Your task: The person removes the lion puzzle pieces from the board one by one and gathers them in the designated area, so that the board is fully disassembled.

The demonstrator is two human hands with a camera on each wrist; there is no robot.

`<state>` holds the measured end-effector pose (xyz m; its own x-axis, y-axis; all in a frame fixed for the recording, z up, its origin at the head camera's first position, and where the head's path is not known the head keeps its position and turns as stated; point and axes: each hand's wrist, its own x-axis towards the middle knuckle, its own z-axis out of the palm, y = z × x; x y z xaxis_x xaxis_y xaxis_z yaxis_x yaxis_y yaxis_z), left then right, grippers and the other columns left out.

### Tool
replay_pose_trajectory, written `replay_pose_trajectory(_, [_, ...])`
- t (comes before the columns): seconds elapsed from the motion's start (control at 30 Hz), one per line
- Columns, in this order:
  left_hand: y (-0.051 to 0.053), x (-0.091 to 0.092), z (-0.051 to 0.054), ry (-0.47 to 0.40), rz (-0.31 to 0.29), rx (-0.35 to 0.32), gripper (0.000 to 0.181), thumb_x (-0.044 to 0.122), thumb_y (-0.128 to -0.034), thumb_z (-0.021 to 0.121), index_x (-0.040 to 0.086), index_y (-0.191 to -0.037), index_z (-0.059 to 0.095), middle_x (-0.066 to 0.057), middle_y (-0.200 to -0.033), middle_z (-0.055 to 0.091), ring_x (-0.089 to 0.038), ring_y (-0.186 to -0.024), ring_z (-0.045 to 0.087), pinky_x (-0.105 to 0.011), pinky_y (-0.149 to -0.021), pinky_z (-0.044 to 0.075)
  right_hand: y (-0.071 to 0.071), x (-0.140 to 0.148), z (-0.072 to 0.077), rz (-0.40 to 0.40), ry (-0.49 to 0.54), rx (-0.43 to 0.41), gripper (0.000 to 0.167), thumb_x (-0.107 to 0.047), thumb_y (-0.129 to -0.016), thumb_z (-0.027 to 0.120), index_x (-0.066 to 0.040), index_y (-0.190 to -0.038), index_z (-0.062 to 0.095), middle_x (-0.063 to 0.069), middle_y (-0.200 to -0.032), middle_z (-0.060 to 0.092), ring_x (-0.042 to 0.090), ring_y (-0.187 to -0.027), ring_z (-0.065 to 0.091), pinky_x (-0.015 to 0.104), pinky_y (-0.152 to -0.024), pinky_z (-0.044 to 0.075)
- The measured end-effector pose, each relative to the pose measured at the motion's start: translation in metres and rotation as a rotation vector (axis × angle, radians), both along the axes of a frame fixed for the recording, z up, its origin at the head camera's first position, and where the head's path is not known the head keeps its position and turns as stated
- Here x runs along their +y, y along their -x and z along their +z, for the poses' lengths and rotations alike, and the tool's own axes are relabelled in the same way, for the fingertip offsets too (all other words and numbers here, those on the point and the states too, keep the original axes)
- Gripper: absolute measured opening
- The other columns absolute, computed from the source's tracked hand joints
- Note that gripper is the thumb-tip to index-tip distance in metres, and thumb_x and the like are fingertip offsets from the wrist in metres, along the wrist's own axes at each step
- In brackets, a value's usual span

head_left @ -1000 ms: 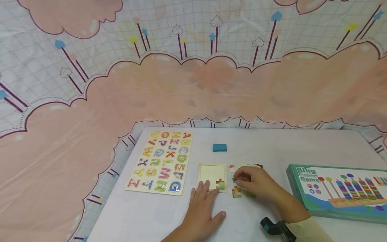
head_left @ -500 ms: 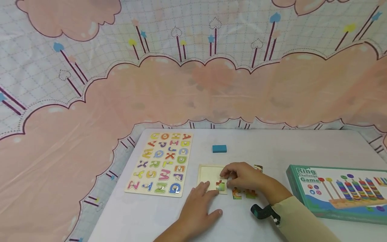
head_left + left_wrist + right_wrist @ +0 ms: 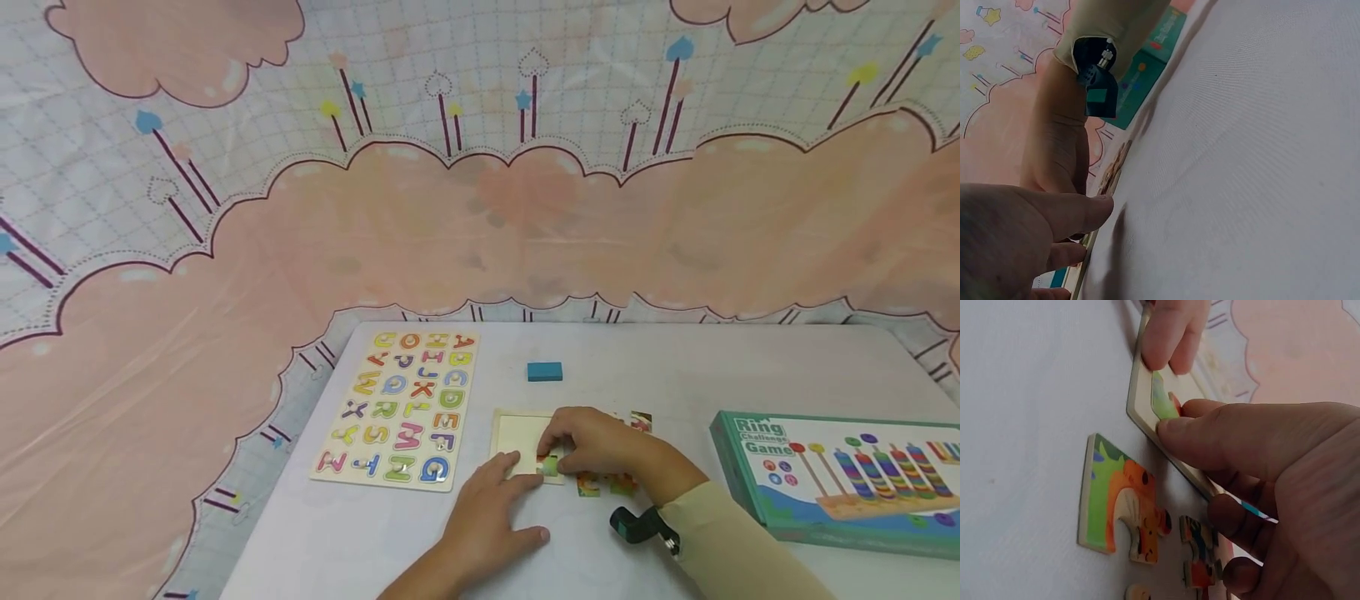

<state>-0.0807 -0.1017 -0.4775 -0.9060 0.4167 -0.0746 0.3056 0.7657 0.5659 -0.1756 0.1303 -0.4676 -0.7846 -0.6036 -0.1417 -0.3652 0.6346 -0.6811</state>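
Note:
A small wooden puzzle tray lies flat on the table. One jigsaw piece, green with a bit of red, sits in its near right corner. My right hand reaches over the tray's right side, thumb and index finger pinching that piece at its edges. My left hand rests with extended fingertips on the tray's near edge, thumb spread to the side. Loose jigsaw pieces lie right of the tray, partly hidden under my right hand; an orange and green piece is nearest in the right wrist view.
An alphabet puzzle board lies to the left. Behind the tray is a blue block. A green Ring Challenge Game box occupies the right side. A patterned cloth hangs behind the table.
My right hand has moved left from the loose pieces to the tray and now pinches the piece in its corner. The left hand stays on the tray's near edge, barely shifted.

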Motion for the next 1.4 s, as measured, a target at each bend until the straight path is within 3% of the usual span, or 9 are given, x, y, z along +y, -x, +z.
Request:
replay_pose_trajectory(0.47, [0.001, -0.001, 0.0, -0.005, -0.008, 0.011, 0.058, 0.04, -0.0841, 0.087, 0.025, -0.138, 0.073, -0.011, -0.162, 0.047, -0.034, -0.152, 0.04, -0.062, -0.121, 0.033, -0.002, -0.008, -0.001, -0.013, -0.011, 0.0, 0.031, 0.002, -0.084, 0.083, -0.025, -0.098, 0.076, -0.011, -0.104, 0.062, 0.016, -0.1, 0.056, 0.043, -0.097, 0.051])
replay_pose_trajectory(0.9, [0.0, -0.002, -0.001, -0.023, -0.003, -0.012, 0.058, 0.04, -0.0857, 0.087, 0.026, -0.14, 0.072, -0.009, -0.165, 0.045, -0.035, -0.155, 0.036, -0.064, -0.123, 0.03, -0.007, -0.009, -0.001, -0.035, 0.027, -0.019, 0.037, 0.007, -0.082, 0.08, -0.026, -0.096, 0.07, -0.011, -0.099, 0.063, 0.019, -0.1, 0.051, 0.041, -0.089, 0.046])
replay_pose_trajectory(1.2, [0.0, -0.002, -0.004, -0.012, 0.003, -0.011, 0.058, 0.041, -0.0861, 0.087, 0.027, -0.14, 0.071, -0.008, -0.166, 0.044, -0.034, -0.156, 0.035, -0.064, -0.123, 0.03, -0.011, -0.011, 0.002, -0.062, 0.083, -0.055, 0.022, -0.003, -0.096, 0.071, -0.025, -0.1, 0.068, -0.008, -0.089, 0.063, 0.018, -0.09, 0.055, 0.039, -0.08, 0.045])
replay_pose_trajectory(1.4, [-0.002, -0.001, -0.003, -0.019, 0.002, -0.012, 0.056, 0.04, -0.0869, 0.086, 0.027, -0.14, 0.071, -0.008, -0.166, 0.044, -0.034, -0.156, 0.035, -0.063, -0.123, 0.029, -0.014, -0.008, 0.002, -0.106, 0.154, -0.068, 0.018, -0.005, -0.098, 0.07, -0.022, -0.1, 0.068, -0.006, -0.09, 0.062, 0.017, -0.089, 0.057, 0.036, -0.08, 0.047])
